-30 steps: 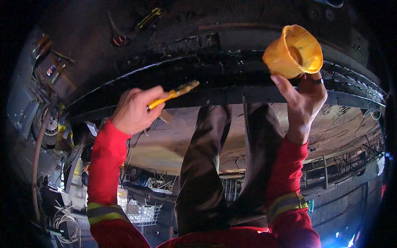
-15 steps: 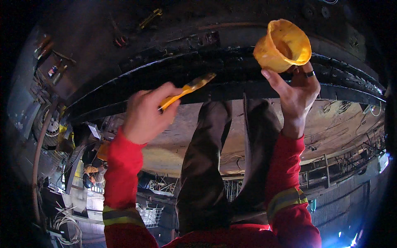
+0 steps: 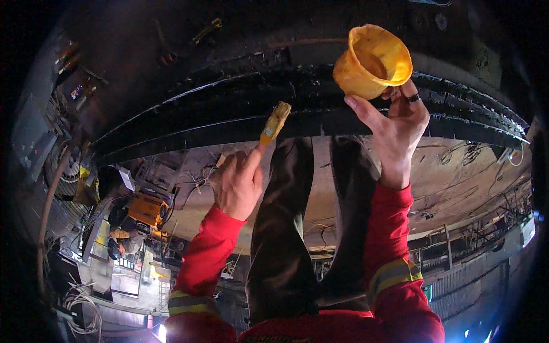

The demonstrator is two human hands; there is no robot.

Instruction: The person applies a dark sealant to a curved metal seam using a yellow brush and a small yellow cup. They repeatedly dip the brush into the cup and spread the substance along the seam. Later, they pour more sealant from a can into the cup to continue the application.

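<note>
My left hand (image 3: pixel 237 182) is closed round the handle of a yellow paintbrush (image 3: pixel 275 122), its bristle end tilted up and away from me. Held up on the right is a yellow cup (image 3: pixel 360 71) with an uneven rim and some contents at the bottom, too dim to make out. My right hand (image 3: pixel 398 123) grips that cup from below, the thumb on its near side and a dark ring on one finger. Beyond both hands runs a long black metal beam (image 3: pixel 200 127) with several edges. The brush is apart from both the cup and the beam.
A yellow-handled tool (image 3: pixel 207 31) lies on the dark surface beyond the beam. An orange machine (image 3: pixel 147 210) stands at the left, near another person (image 3: pixel 124 239). Coiled cable (image 3: pixel 83 308) hangs at the lower left. My legs (image 3: pixel 286 228) reach toward the beam.
My left hand has moved right and nearer to me, and the brush has swung to point more upward. The cup and my right hand have shifted slightly left.
</note>
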